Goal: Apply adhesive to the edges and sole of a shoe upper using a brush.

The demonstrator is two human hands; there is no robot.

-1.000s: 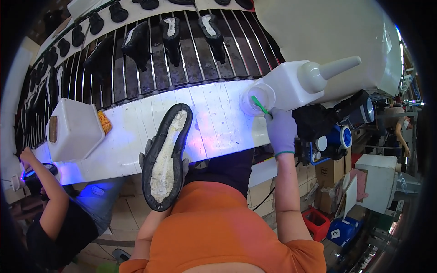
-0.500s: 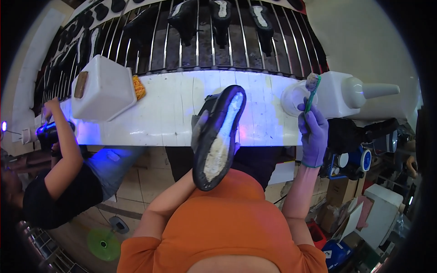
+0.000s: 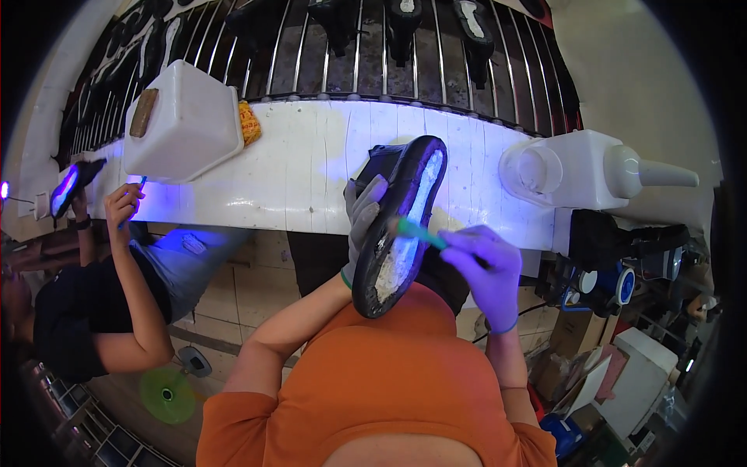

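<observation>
A black shoe (image 3: 421,194) is tilted over the near edge of the table, its underside facing up with a pale strip along the middle. My left hand (image 3: 363,216), in a grey glove, is closed around the shoe's left side. In my gloved right hand (image 3: 489,268) is a brush (image 3: 422,233) with a green handle, pinched between the fingers. Its bristles lie against the left rim of the sole and are blurred. Purple-blue light falls on my right glove and part of the shoe.
Ahead is a white table (image 3: 303,171), with a metal-bar conveyor (image 3: 373,70) behind it carrying several black shoes. A white box-shaped container (image 3: 187,124) stands left, a white bottle (image 3: 587,167) right. At left, a co-worker's hand (image 3: 123,206) holds a thin blue-tipped tool near another shoe.
My right hand has come left and toward me, bringing the brush from beside the white bottle onto the sole. The co-worker's shoe and hands have shifted. The view has moved slightly.
</observation>
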